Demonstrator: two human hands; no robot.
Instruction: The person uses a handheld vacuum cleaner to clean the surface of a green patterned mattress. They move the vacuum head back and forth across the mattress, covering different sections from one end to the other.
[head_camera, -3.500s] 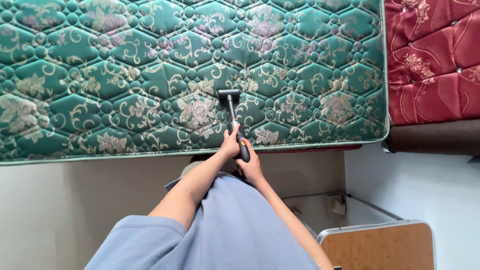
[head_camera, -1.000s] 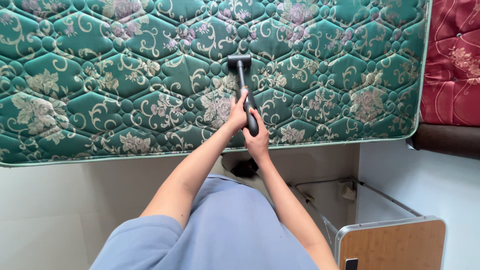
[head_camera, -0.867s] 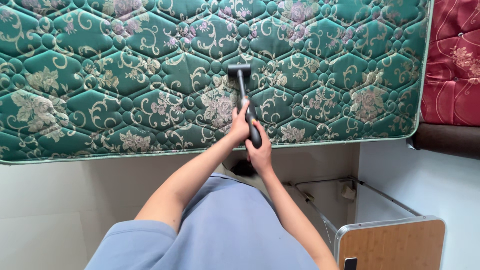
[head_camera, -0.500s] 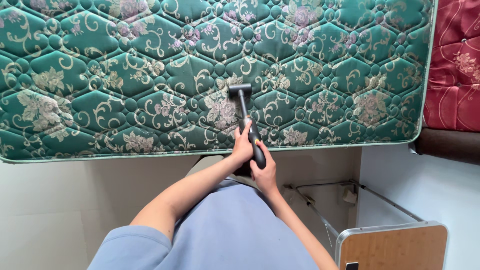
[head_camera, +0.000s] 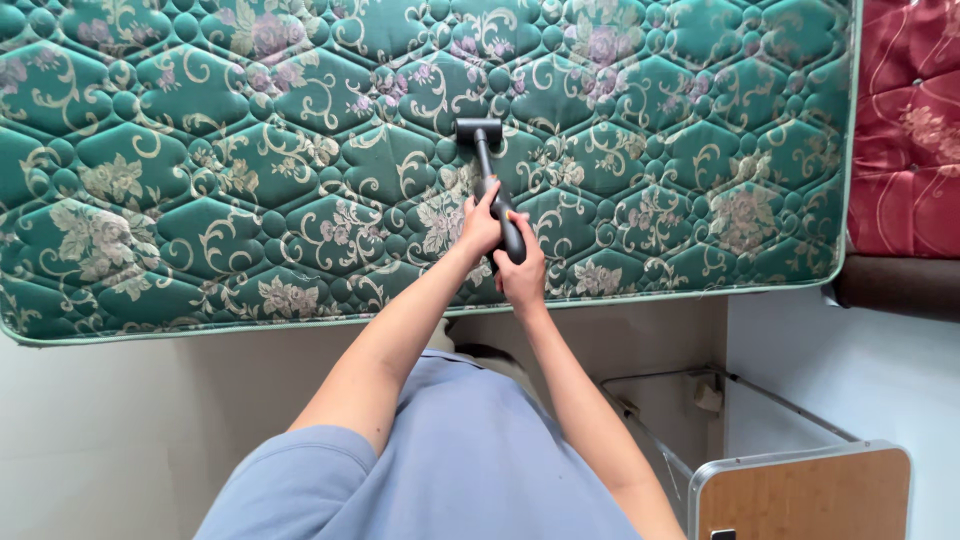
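1. Both hands clasp the black handheld vacuum (head_camera: 497, 195): left hand (head_camera: 481, 226) wrapped around its shaft, right hand (head_camera: 522, 274) closed on the grip below.
2. Its nozzle presses on the green quilted mattress (head_camera: 250, 170), near the middle, a little above the mattress's near edge.
3. No dirt or cleaned strip shows, so progress cannot be judged; most of the mattress lies beyond the nozzle.

No packages, labels, signs or screens show here — none.

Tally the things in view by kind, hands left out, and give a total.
Mattresses: 2, green and red
Handheld vacuum: 1, held in both hands
Folding table: 1
Total: 4
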